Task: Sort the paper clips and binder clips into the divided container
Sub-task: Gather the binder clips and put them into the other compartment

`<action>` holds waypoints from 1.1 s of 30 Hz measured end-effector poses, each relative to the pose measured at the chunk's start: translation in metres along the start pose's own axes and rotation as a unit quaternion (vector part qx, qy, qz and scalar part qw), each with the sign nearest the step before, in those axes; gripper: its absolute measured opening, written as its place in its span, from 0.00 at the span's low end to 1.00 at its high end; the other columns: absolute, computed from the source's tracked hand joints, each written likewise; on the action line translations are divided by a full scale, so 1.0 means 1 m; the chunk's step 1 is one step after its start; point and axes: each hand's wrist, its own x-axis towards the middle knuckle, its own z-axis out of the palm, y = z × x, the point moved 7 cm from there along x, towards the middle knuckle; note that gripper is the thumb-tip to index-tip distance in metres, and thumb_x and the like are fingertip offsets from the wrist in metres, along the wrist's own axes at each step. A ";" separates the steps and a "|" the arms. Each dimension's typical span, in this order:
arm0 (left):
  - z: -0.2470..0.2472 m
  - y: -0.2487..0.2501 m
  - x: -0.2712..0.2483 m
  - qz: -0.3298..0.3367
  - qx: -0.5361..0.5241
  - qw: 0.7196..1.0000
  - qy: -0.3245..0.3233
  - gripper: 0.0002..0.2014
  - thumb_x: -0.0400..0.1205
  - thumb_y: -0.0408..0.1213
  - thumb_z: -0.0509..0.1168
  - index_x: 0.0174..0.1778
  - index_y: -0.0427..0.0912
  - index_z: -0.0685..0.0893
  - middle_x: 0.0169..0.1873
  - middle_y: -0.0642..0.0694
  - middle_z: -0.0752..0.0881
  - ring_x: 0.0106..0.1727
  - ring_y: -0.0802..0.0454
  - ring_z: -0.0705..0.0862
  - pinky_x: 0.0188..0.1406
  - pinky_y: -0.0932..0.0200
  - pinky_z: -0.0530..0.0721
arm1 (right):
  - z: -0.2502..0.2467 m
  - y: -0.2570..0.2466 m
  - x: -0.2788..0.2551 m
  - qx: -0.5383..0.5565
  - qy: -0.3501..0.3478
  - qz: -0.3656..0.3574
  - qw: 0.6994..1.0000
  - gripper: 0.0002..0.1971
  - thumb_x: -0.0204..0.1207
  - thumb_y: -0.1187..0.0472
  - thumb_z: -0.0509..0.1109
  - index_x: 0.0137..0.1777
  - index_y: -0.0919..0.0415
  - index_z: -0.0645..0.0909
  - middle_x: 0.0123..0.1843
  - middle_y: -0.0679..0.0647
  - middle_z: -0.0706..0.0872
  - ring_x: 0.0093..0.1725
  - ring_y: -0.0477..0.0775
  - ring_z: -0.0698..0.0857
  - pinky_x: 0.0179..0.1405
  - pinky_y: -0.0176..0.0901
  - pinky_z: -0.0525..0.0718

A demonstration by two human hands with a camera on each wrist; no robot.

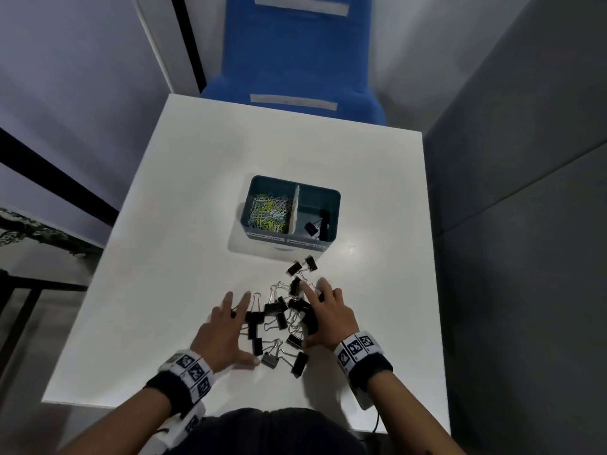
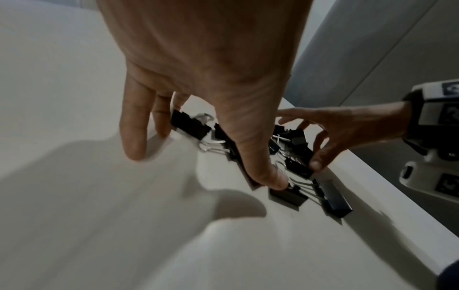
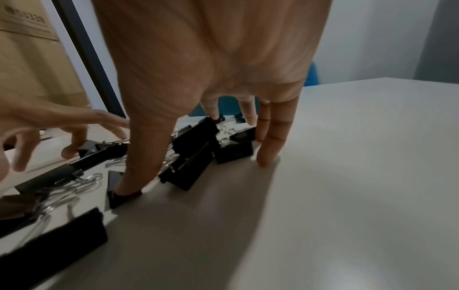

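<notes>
So your binder clips (image 1: 282,318) are all bunched on the white table (image 1: 184,198) right between your hands, and the divided container (image 1: 290,213) sits straight ahead past the pile, a bit right of centre. Its left half already holds the coloured paper clips (image 1: 270,211); the right half has just a couple of black clips. That puts your right hand (image 1: 330,318) nearer the target side. Both hands look spread, fingers fairly straight, cupping the heap from either side, left hand (image 1: 223,336) thumb touching one clip; nothing's actually pinched. Clips are black with silver wire handles, lying every which way, so no common axis.
</notes>
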 end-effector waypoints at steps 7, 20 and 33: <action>-0.014 0.049 0.034 0.052 0.004 0.998 0.044 0.61 0.63 0.64 0.76 0.80 0.66 0.37 0.79 0.37 0.52 0.72 0.35 0.65 0.59 0.43 0.78 | -0.004 -0.015 0.009 0.043 0.037 0.008 0.998 0.39 0.63 0.52 0.78 0.72 0.41 0.62 0.69 0.55 0.63 0.63 0.61 0.68 0.40 0.51 0.84; -0.046 0.061 0.062 0.021 -0.026 0.995 0.093 0.27 0.75 0.47 0.72 0.67 0.48 0.71 0.61 0.41 0.67 0.53 0.39 0.79 0.42 0.48 0.83 | -0.013 0.004 0.017 0.178 0.070 0.054 0.980 0.20 0.65 0.54 0.79 0.55 0.52 0.78 0.60 0.52 0.70 0.50 0.58 0.78 0.43 0.46 0.81; -0.071 0.069 0.047 0.083 -0.191 0.968 0.138 0.09 0.74 0.35 0.72 0.39 0.43 0.76 0.44 0.51 0.71 0.33 0.54 0.75 0.34 0.60 0.70 | -0.026 0.043 -0.004 0.336 0.178 0.107 0.919 0.08 0.62 0.62 0.79 0.37 0.50 0.84 0.35 0.43 0.86 0.38 0.46 0.83 0.40 0.37 0.80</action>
